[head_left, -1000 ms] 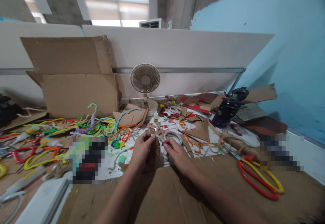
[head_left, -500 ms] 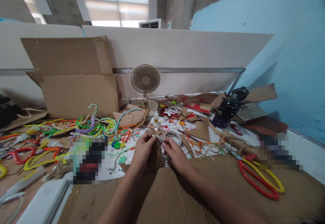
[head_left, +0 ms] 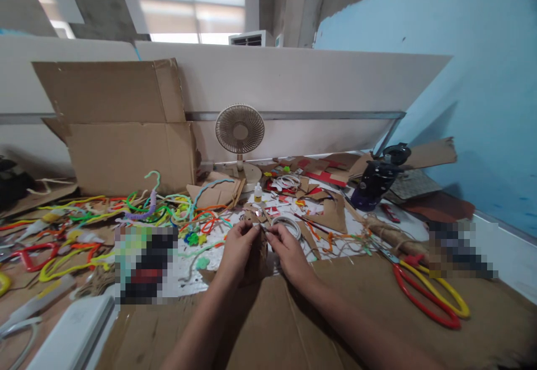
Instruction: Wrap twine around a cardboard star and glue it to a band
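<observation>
My left hand point(head_left: 238, 251) is closed, thumb and fingers pinched at the top of a small brown cardboard piece point(head_left: 257, 261). Close beside it, my right hand point(head_left: 288, 249) pinches too, its fingertips almost meeting those of the left. Whatever lies between the right fingertips is too small and covered to make out. Just behind the right hand is a ring-shaped white roll point(head_left: 289, 223). Both forearms reach over a large cardboard sheet point(head_left: 272, 325).
Red-and-yellow-handled scissors point(head_left: 428, 297) lie on the right, near a twine-wrapped roll point(head_left: 392, 237). Behind stand a small bottle point(head_left: 257, 194), a fan point(head_left: 240, 129) and a dark flask point(head_left: 375, 182). Colourful pipe cleaners point(head_left: 168, 207), a white box point(head_left: 73, 331) and a cardboard box point(head_left: 130, 154) occupy the left.
My right fingertips have shifted slightly left, so the gap between the two hands is smaller. The left hand has barely moved; the surrounding things have stayed put.
</observation>
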`<state>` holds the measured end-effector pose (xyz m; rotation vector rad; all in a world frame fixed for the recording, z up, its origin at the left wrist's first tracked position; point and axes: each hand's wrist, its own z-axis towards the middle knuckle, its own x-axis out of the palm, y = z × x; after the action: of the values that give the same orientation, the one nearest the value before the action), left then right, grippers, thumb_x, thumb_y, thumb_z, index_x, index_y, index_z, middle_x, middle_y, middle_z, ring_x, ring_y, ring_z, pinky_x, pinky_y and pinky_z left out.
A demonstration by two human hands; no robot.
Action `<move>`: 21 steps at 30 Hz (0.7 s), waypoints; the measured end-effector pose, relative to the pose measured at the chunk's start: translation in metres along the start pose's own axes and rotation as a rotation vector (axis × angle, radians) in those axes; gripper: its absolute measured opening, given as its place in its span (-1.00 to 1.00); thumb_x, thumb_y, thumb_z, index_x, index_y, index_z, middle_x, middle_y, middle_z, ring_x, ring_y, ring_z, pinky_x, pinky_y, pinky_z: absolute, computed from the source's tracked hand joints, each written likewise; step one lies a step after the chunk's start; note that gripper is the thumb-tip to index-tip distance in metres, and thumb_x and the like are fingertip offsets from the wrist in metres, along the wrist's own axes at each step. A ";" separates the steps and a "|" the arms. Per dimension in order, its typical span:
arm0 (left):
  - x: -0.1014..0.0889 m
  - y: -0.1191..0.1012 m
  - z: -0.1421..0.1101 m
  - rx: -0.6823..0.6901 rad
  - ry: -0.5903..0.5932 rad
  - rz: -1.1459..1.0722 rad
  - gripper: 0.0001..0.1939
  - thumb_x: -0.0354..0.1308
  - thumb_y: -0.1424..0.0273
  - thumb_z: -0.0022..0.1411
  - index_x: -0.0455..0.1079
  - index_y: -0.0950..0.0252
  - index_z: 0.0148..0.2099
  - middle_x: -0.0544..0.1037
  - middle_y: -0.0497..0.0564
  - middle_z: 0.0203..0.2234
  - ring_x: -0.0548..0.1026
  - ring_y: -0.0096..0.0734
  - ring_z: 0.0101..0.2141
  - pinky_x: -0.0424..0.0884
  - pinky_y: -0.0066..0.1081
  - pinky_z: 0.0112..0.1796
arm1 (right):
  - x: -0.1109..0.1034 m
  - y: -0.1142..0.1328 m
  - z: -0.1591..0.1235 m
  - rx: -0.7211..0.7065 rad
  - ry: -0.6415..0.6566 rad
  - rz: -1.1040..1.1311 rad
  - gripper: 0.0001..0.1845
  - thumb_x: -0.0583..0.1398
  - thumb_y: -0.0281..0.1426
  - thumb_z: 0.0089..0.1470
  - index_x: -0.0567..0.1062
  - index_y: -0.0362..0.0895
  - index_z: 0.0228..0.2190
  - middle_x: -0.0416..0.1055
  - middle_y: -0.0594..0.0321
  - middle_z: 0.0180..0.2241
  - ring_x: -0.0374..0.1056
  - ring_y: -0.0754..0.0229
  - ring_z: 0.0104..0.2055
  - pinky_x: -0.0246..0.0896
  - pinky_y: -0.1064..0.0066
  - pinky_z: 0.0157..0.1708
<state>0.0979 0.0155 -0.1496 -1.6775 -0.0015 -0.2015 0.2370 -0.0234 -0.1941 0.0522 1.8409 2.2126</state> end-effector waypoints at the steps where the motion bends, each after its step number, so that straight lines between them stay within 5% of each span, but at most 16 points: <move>1: 0.000 0.000 0.000 -0.001 0.001 0.006 -0.68 0.41 0.16 -0.12 0.52 0.26 -0.37 0.54 -0.06 -0.52 0.46 -0.34 -0.48 0.33 -0.39 -0.40 | 0.001 0.000 0.000 -0.003 -0.005 -0.004 -0.72 0.21 -0.07 0.25 0.49 -0.02 -0.23 0.54 0.22 -0.25 0.42 0.00 -0.15 0.27 0.23 -0.12; 13: 0.002 -0.003 -0.002 -0.032 0.009 -0.045 -0.68 0.44 0.17 -0.19 0.53 0.26 -0.41 0.56 -0.05 -0.55 0.46 -0.34 -0.51 0.35 -0.39 -0.41 | -0.001 0.000 0.003 0.064 0.031 0.124 -0.53 0.27 0.13 0.15 0.46 -0.02 -0.31 0.36 0.34 -0.45 0.28 0.12 -0.38 0.18 0.32 -0.34; 21: -0.002 -0.017 -0.004 -0.088 -0.048 -0.032 -0.74 0.41 0.23 -0.17 0.51 0.24 -0.42 0.53 -0.07 -0.58 0.41 -0.40 -0.54 0.29 -0.43 -0.47 | -0.026 0.017 0.002 0.231 0.155 0.208 -0.46 0.27 0.18 0.12 0.50 -0.03 -0.20 0.32 0.38 -0.49 0.02 0.29 -0.58 -0.20 0.41 -0.57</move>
<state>0.0937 0.0137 -0.1323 -1.7709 -0.0556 -0.1875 0.2599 -0.0297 -0.1733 0.1247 2.2630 2.1772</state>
